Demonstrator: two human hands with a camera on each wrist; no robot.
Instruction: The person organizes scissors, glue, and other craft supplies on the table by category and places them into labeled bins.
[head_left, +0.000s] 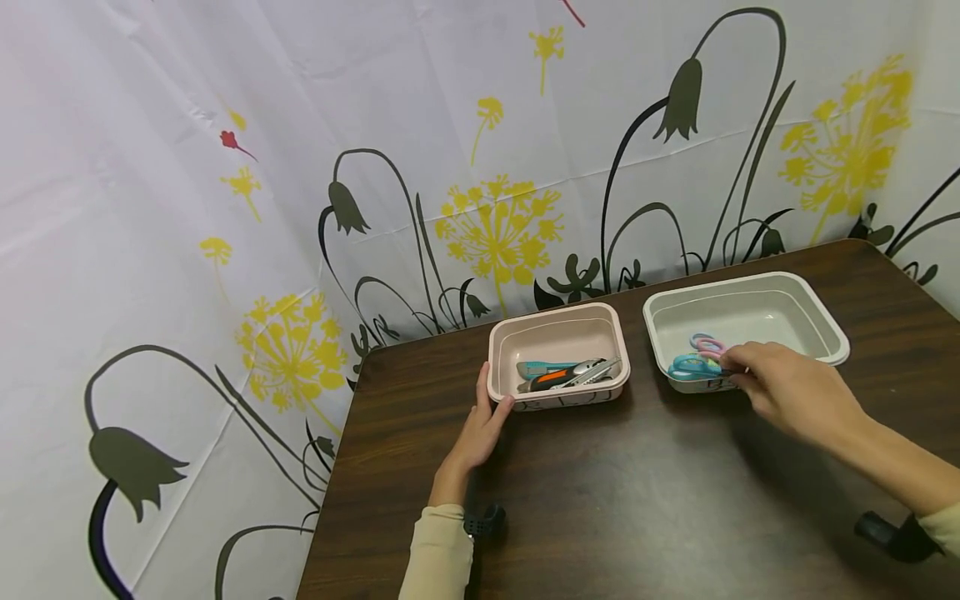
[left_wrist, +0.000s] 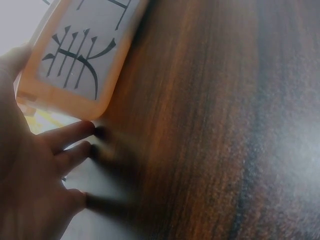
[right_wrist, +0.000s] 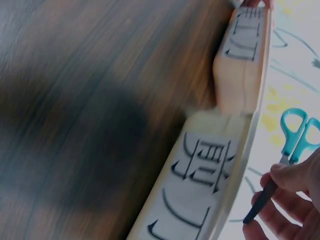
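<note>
In the head view my left hand [head_left: 476,433] touches the left front corner of a pink plastic basket [head_left: 555,325], its fingers extended along the wall. Several utility knives [head_left: 566,375], one teal and one black and orange, lie inside. The left wrist view shows the spread fingers [left_wrist: 72,132] below the basket's labelled front. Over the front left of a pale grey basket [head_left: 813,317], my right hand [head_left: 798,392] pinches teal-handled scissors [right_wrist: 295,132] by their dark blade part, handles pointing away. Pink and blue scissor handles [head_left: 707,342] show just behind them.
Both baskets stand on a dark wood-grain table [head_left: 600,483] with a gap between them. Black characters mark the label [right_wrist: 200,175] on the grey basket's front. A white curtain [head_left: 420,100] with printed flowers hangs behind the table's far edge.
</note>
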